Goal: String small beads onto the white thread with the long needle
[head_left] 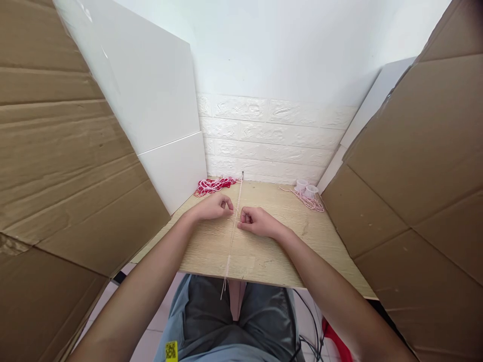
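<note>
A thin pale cord (231,241) runs from a small dark hook (242,173) at the back of the table down over its front edge, where loose ends hang. My left hand (216,206) is just left of this cord, its fingers curled and the thumb and fingertips pinched together. To the right of the cord, my right hand (258,221) is closed too, thumb against bent fingers. Faint thread-like lines show between the hands by the cord. What either pinch holds is too fine to make out.
Red and pink-white cord (215,186) lies bundled at the back left of the wooden table (271,256). Pink cord (310,202) lies at the back right beside small clear plastic cups (306,188). Cardboard walls (75,151) flank both sides; a white brick-pattern wall (264,136) stands behind.
</note>
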The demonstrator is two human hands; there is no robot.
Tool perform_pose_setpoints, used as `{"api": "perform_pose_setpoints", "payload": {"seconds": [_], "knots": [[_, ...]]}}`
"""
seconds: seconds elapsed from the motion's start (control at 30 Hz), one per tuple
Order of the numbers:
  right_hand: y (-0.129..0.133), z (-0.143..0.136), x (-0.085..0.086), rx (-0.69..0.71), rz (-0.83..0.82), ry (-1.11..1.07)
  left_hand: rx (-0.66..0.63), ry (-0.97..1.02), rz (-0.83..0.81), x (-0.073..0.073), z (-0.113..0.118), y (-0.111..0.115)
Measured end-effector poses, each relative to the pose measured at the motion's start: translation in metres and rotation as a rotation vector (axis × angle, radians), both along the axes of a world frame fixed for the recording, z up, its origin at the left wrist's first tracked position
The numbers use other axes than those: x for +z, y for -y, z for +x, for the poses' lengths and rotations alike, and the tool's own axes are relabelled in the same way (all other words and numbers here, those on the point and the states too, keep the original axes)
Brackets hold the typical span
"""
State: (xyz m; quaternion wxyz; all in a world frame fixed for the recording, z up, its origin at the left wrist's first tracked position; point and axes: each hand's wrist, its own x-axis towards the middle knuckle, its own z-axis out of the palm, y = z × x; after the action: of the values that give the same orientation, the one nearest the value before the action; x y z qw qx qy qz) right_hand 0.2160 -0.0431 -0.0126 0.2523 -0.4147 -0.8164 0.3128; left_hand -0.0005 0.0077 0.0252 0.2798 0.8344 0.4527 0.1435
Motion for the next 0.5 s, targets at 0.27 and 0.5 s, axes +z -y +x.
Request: {"api": "perform_pose_setpoints", "payload": {"seconds": [0.27, 0.5], "knots": [[0.000, 0.001, 0.002, -0.010, -0.001, 0.017, 0.359, -0.178, 0.095, -0.007, -0.012, -0.015], [0.000, 0.003, 0.004, -0.028, -0.001, 0.044, 0.466, -0.157, 0.104, -0.008, -0.010, -0.017]]}}
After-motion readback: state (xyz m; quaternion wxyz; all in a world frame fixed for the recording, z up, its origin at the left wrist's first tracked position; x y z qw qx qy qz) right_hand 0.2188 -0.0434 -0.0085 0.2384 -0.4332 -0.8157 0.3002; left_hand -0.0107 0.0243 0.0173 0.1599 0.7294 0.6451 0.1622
